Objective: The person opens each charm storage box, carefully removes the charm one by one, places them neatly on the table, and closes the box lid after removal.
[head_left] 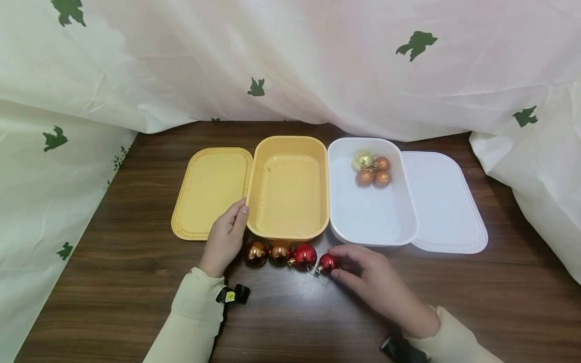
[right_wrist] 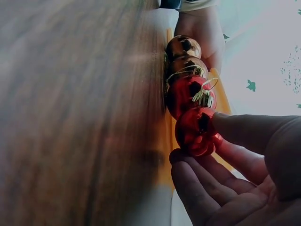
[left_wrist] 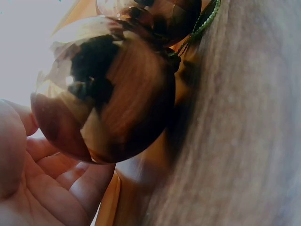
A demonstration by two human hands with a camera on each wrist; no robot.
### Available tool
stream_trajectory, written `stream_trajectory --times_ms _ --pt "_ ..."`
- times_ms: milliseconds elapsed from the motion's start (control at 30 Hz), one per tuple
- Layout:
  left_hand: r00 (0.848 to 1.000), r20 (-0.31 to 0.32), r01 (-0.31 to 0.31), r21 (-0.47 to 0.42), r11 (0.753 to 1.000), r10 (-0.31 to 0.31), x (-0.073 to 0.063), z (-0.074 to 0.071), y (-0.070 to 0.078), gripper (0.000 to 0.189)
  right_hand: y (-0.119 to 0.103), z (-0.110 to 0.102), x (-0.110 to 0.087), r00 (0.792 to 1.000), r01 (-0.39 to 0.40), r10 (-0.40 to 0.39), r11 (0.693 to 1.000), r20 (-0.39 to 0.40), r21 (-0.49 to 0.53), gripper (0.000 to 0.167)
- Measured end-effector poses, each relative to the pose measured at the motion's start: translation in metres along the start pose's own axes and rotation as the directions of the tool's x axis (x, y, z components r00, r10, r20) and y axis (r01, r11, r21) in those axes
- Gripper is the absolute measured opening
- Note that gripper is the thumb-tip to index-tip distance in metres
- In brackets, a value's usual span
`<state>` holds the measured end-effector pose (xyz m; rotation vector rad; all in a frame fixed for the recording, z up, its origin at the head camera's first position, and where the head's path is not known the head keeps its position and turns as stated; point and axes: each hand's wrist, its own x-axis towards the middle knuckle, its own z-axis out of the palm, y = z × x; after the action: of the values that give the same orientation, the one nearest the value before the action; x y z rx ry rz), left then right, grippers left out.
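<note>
My right hand (head_left: 372,277) has its thumb and fingers around the small red Christmas ball (right_wrist: 193,134), at the right end of a row of baubles on the table. Beside it lies a larger red Christmas ball (head_left: 304,256) with a gold cap. Two shiny copper balls, the inner one (head_left: 279,252) and the outer one (head_left: 255,253), continue the row leftward. My left hand (head_left: 225,237) grips the left wall of the yellow box (head_left: 288,237) near its front corner. In the left wrist view, the outer copper ball (left_wrist: 108,94) partly covers that hand's fingers.
To the right of the yellow box stands a white box (head_left: 372,222) holding a pale gold ball (head_left: 363,160) and several small copper balls. A yellow lid (head_left: 213,191) lies left of the boxes, a white lid (head_left: 447,201) right of them. White cloth (head_left: 290,60) hangs behind the table.
</note>
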<state>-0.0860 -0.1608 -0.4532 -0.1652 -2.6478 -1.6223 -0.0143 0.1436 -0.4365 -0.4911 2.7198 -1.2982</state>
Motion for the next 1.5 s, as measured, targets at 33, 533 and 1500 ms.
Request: stream_trajectory --times_ms 33,533,1500 --pt "1.000 0.001 0.000 0.000 1.000 0.000 0.000 0.000 0.000 0.046 0.001 0.000 0.001 1.000 -0.007 0.007 1.000 0.001 -0.002 0.037" --pt "1.000 0.003 0.015 -0.010 1.000 -0.014 0.000 -0.001 -0.001 0.046 0.000 0.000 0.001 1.000 -0.029 0.029 0.991 0.000 -0.134 0.038" --pt "1.000 0.006 -0.006 -0.014 1.000 0.006 0.000 0.000 0.000 0.045 -0.011 -0.012 -0.010 0.996 0.016 -0.019 0.999 -0.082 -0.049 0.037"
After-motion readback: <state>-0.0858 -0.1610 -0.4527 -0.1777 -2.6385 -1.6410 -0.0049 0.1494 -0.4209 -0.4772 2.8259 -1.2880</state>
